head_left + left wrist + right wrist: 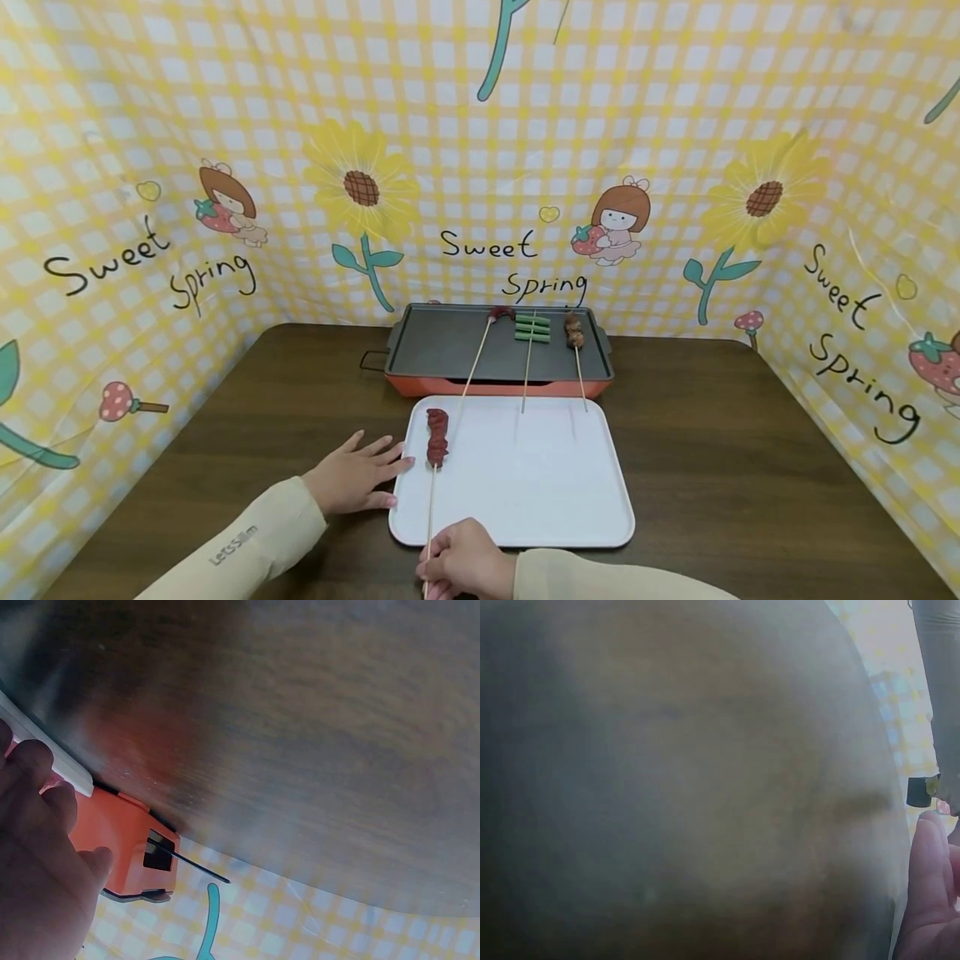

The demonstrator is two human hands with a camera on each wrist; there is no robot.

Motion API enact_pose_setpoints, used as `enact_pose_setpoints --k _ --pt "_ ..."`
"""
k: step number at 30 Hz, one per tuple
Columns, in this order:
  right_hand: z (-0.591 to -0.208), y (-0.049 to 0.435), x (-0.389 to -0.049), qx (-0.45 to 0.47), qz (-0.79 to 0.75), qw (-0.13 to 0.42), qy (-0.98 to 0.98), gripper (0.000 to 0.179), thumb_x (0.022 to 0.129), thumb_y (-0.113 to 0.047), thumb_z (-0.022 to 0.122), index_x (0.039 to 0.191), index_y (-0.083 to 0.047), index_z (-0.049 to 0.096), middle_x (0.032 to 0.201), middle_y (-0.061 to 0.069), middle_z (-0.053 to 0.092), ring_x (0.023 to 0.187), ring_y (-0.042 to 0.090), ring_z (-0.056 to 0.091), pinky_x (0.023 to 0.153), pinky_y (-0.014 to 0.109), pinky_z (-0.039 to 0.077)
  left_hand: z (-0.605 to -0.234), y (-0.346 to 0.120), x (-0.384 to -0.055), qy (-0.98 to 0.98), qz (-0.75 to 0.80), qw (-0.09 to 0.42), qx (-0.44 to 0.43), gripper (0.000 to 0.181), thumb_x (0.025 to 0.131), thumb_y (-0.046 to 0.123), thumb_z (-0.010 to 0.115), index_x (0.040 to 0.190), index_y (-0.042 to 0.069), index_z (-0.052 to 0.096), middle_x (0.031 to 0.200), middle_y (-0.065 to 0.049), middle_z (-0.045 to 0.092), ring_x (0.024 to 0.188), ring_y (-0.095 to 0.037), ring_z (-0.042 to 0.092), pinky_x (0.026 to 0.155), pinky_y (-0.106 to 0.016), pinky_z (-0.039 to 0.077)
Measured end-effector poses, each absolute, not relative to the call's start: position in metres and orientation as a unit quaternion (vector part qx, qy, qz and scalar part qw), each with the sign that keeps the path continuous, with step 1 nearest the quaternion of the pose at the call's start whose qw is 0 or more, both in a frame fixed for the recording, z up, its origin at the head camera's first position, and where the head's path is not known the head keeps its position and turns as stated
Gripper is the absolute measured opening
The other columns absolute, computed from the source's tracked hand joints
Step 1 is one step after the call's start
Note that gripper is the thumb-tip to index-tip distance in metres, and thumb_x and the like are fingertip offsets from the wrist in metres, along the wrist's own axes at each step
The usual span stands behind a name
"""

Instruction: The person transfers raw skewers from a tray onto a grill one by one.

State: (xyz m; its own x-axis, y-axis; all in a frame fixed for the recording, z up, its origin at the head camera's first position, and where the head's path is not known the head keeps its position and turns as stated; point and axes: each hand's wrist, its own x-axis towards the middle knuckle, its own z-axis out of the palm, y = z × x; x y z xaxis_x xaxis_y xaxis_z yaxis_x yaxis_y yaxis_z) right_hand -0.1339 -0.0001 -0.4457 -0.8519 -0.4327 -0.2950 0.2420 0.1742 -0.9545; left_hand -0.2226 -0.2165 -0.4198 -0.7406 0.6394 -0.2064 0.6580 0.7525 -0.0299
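Note:
My right hand (471,560) pinches the lower stick of a dark red meat skewer (437,437) at the near edge of the white tray (540,492). The meat end points away from me, over the tray's left side. Fingers spread, my left hand (352,477) has its fingertips at the tray's left rim. In the left wrist view, the left hand (37,847) overlaps the tray's edge (71,771). Only part of the right hand (930,892) shows at the edge of the right wrist view, and the skewer is hidden there.
Behind the tray stands an orange-sided grill (442,342) with a dark plate. On it lie another red meat skewer (501,314), a green vegetable skewer (532,327) and a brown chunky skewer (573,333), sticks toward me. A wire handle (371,361) juts left. Checked cloth (465,167) surrounds the wooden table (720,467).

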Motion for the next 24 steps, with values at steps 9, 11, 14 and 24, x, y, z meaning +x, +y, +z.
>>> enact_pose_setpoints --k 9,11,14,24 --pt "-0.441 0.001 -0.138 -0.069 -0.643 0.287 0.707 0.014 0.08 0.01 0.064 0.07 0.001 0.065 0.051 0.003 0.056 0.04 0.005 0.051 0.04 0.017 0.045 -0.419 -0.216 -0.222 0.934 -0.063 0.09 0.339 0.062 0.091 0.052 0.053 0.141 0.017 0.05 0.145 -0.009 0.046 0.136 -0.032 0.037 0.105 -0.061 0.024" --pt "-0.439 0.001 -0.139 -0.073 -0.649 0.283 0.702 0.017 0.081 0.011 0.063 0.069 0.0 0.064 0.051 0.003 0.055 0.039 0.005 0.051 0.039 0.017 0.043 -0.42 -0.216 -0.222 0.933 -0.06 0.086 0.344 0.062 0.091 0.053 0.052 0.141 0.017 0.05 0.144 -0.01 0.047 0.135 -0.033 0.037 0.105 -0.061 0.025" --pt "-0.437 0.0 -0.139 -0.084 -0.658 0.273 0.697 0.015 0.08 0.013 0.062 0.07 0.002 0.064 0.05 0.004 0.055 0.039 0.006 0.051 0.039 0.018 0.044 -0.42 -0.217 -0.221 0.933 -0.056 0.086 0.346 0.062 0.091 0.052 0.052 0.141 0.016 0.05 0.144 -0.01 0.047 0.135 -0.033 0.038 0.104 -0.061 0.025" --pt "-0.421 0.0 -0.149 -0.089 -0.645 0.266 0.711 0.01 0.081 0.012 0.062 0.074 0.005 0.064 0.051 0.005 0.055 0.038 0.007 0.051 0.039 0.021 0.046 -0.42 -0.215 -0.221 0.933 -0.062 0.088 0.344 0.063 0.09 0.054 0.053 0.141 0.017 0.05 0.144 -0.009 0.047 0.135 -0.032 0.037 0.104 -0.061 0.025"
